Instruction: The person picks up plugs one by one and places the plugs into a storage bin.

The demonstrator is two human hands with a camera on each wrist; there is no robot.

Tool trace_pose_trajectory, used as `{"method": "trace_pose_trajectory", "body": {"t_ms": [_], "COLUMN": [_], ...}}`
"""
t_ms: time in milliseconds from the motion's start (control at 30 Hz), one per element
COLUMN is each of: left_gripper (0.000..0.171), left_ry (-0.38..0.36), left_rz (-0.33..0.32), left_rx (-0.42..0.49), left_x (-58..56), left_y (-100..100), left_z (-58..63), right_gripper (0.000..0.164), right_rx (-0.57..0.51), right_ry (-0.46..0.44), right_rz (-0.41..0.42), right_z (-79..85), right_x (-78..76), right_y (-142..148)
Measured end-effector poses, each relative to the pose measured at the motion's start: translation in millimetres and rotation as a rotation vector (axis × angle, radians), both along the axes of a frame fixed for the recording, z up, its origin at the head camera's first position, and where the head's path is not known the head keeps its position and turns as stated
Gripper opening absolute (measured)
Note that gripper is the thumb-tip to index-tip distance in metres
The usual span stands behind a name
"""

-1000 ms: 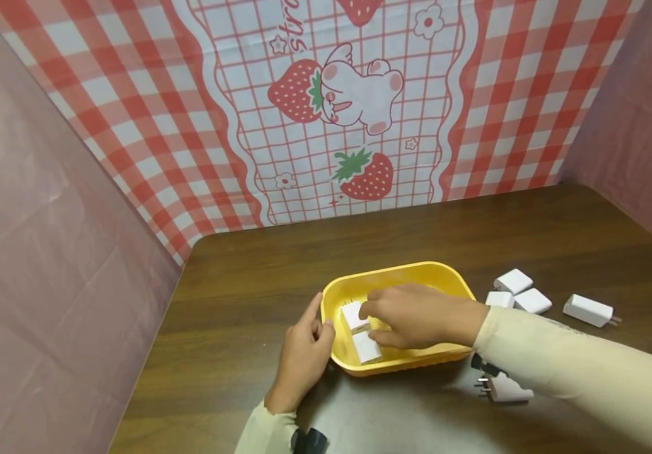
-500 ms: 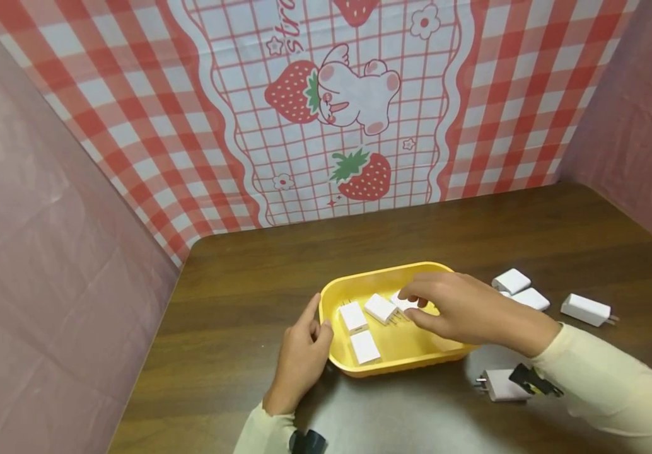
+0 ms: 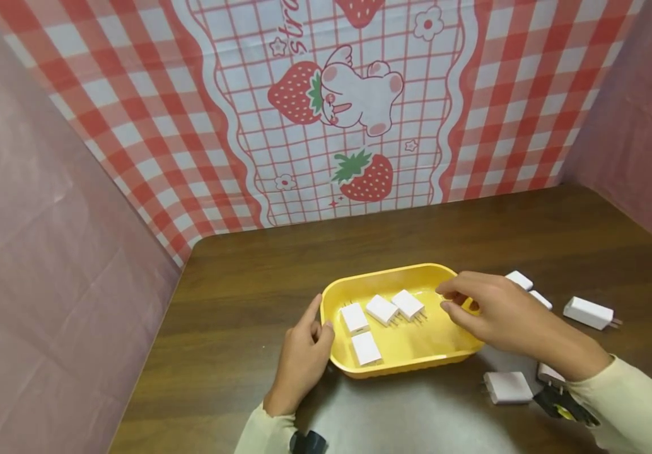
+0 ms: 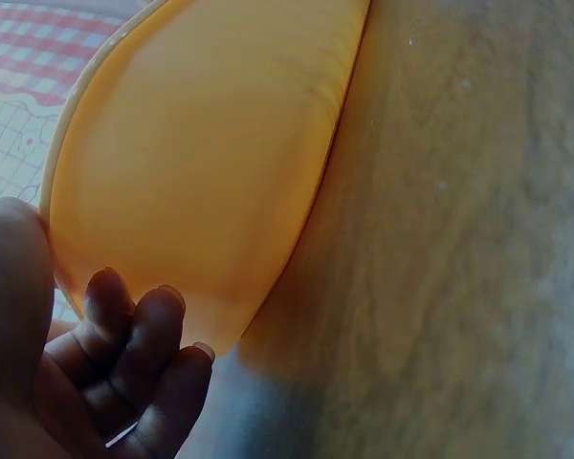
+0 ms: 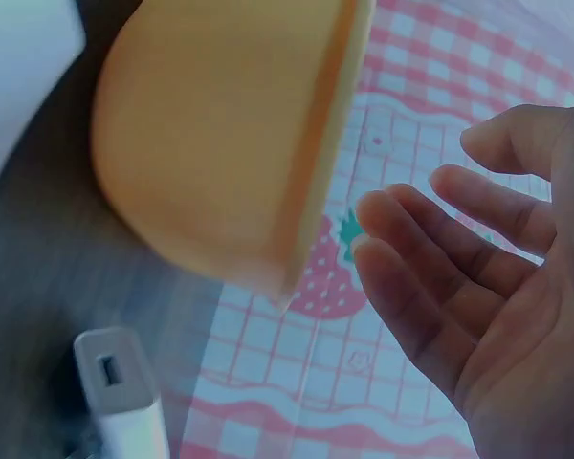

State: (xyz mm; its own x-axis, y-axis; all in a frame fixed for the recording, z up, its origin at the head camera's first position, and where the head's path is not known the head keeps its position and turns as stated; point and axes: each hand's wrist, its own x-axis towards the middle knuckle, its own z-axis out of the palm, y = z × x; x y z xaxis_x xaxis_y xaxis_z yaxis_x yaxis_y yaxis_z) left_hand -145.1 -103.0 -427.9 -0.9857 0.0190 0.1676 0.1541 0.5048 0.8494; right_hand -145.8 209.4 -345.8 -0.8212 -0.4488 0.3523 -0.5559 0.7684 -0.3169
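The yellow plastic basket (image 3: 400, 364) stands on the table with several white charger plugs inside, among them a left one (image 3: 354, 318) and a far one (image 3: 408, 304). My left hand (image 3: 301, 359) holds the basket's left end, thumb at the rim; in the left wrist view its fingers (image 4: 158, 335) lie bent against the outer wall. Over the basket's right end is my right hand (image 3: 502, 309), fingers loosely bent, holding nothing. In the right wrist view the empty palm (image 5: 526, 325) shows beside the basket wall (image 5: 220, 124).
Right of the basket lie more white chargers: one with prongs rightward (image 3: 588, 313), one near the front (image 3: 507, 387), and others partly hidden by the right arm. The wooden table (image 3: 235, 284) meets a strawberry-patterned cloth (image 3: 360, 94) behind and pink cloth at the sides.
My right hand has drawn back rightward from the middle of the basket to its right end. It has let go of a charger, now lying inside. The left hand stays put.
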Motion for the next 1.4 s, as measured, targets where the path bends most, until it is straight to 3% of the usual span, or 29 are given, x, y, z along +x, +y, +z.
{"method": "trace_pose_trajectory", "body": {"t_ms": [267,733,967,1133,1400], "left_gripper": [0.058,0.058,0.058,0.058,0.058], "left_ry": [0.003,0.01,0.005,-0.003,-0.005], "left_rz": [0.001,-0.001,-0.001,0.002,0.007], "left_rx": [-0.003,-0.006,-0.009,-0.008,-0.016], "left_x": [-1.4,-2.5,-3.4,-2.2,-0.3], "left_y": [0.7,0.5,0.5,0.1,0.2], "left_z": [-1.4,0.6,1.5,1.1,0.5], "right_gripper": [0.02,0.019,0.026,0.025,0.025], "right_rx": [-0.049,-0.029,-0.042,-0.017,0.05], "right_ry": [0.067,0.024,0.093,0.027,0.037], "right_rz": [-0.017,-0.148,-0.165,-0.228,-0.348], "right_z": [-15.5,-29.0,-40.5,-42.6,-46.7], "right_x": [3.3,10.2,12.3,15.5,20.1], "right_y": [23.2,49.8,67.7,79.8,106.6]}}
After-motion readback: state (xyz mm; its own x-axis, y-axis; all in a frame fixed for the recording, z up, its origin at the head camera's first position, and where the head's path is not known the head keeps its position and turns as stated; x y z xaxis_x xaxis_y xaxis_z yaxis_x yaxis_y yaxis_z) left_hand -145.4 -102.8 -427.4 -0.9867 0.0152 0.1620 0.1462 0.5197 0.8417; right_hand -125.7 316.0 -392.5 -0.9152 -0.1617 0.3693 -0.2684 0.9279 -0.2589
